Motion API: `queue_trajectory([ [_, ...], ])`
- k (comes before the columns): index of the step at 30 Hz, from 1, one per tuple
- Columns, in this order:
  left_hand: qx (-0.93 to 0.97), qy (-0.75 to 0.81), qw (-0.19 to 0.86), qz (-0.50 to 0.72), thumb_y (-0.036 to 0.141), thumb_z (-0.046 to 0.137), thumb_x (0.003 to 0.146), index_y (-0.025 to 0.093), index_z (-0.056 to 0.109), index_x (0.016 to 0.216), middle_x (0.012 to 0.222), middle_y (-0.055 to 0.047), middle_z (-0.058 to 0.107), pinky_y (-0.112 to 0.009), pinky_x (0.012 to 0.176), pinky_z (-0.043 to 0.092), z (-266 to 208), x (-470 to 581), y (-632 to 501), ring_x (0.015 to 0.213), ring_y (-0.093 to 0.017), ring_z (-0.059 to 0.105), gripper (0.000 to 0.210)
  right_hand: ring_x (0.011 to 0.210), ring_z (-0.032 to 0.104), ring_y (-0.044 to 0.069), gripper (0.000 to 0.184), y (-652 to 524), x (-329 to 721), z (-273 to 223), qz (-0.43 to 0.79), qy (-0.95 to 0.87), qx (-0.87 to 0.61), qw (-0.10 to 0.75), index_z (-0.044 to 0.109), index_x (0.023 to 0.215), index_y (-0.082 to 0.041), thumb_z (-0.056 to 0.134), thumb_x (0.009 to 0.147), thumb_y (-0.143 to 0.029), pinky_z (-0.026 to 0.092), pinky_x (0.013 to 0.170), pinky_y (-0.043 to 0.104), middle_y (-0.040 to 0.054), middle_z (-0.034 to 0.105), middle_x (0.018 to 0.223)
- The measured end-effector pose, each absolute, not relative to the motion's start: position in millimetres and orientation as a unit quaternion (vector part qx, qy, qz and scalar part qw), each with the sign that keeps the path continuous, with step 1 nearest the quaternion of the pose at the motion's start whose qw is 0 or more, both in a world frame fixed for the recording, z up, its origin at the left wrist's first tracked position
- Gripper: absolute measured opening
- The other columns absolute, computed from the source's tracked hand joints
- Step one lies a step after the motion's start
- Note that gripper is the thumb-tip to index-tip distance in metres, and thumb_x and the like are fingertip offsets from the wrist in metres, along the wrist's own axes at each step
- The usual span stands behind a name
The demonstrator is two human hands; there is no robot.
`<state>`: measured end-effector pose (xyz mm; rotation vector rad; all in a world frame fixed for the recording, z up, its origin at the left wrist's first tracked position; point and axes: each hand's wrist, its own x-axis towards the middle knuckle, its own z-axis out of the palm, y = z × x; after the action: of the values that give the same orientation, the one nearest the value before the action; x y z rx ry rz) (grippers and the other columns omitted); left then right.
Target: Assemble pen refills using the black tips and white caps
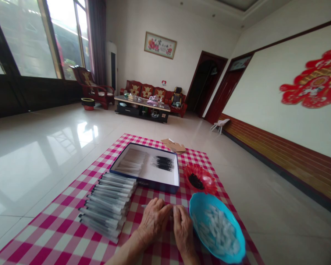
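Observation:
My left hand (154, 220) is closed around a pen (144, 206), whose pale end sticks out to the left of the fingers. My right hand (182, 230) pinches at the pen's other end, thumb and fingers pressed together against the left hand; that end is mostly hidden. Left of my hands lies a pile of clear pens (107, 204) with dark ends. A shallow box (154, 183) behind them holds clear tubes (132, 162) and black-tipped pieces (164, 163). Beside my right hand, a blue bowl (194, 213) contains translucent white caps (222, 228).
A red petal-shaped bowl (208, 180) with small black parts stands behind the blue bowl. Brown cardboard (175, 146) lies at the far edge of the checked tablecloth (68, 217). Across the room are a coffee table (142, 106), a wooden sofa (131, 86) and a small chair (220, 124).

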<state>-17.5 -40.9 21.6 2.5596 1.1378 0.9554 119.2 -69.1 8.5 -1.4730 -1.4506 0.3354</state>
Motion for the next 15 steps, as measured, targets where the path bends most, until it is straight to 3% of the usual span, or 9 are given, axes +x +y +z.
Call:
queue_trajectory([
  [5, 0.857, 0.392, 0.087, 0.323, 0.018, 0.040, 0.092, 0.022, 0.063, 0.097, 0.080, -0.005, 0.055, -0.032, 0.070, 0.035, 20.6, -17.1, -38.8, 0.075, -0.020, 0.047, 0.024, 0.068, 0.062, 0.019, 0.044, -69.6, 122.3, 3.7, 0.168, -0.577, -0.608, 0.519, 0.061, 0.076, -0.022, 0.034, 0.094, -0.051, 0.048, 0.065, 0.028, 0.0058, 0.066, 0.074],
  [10, 0.860, 0.388, 0.093, 0.318, 0.018, 0.041, 0.092, 0.022, 0.062, 0.099, 0.081, -0.005, 0.055, -0.033, 0.071, 0.036, 18.8, -17.9, -38.0, 0.075, -0.020, 0.047, 0.023, 0.077, 0.062, 0.019, 0.032, -74.4, 122.7, 4.3, 0.182, -0.593, -0.602, 0.503, 0.059, 0.089, -0.021, 0.038, 0.094, -0.044, 0.047, 0.072, 0.028, 0.0050, 0.067, 0.083],
  [15, 0.867, 0.379, 0.085, 0.313, 0.020, 0.041, 0.092, 0.023, 0.063, 0.097, 0.080, -0.005, 0.055, -0.033, 0.071, 0.036, 20.4, -17.6, -39.1, 0.073, -0.020, 0.047, 0.023, 0.065, 0.057, 0.017, 0.035, -71.6, 120.5, 3.2, 0.164, -0.598, -0.613, 0.490, 0.056, 0.076, -0.021, 0.036, 0.094, -0.044, 0.044, 0.066, 0.027, 0.0020, 0.062, 0.070],
])
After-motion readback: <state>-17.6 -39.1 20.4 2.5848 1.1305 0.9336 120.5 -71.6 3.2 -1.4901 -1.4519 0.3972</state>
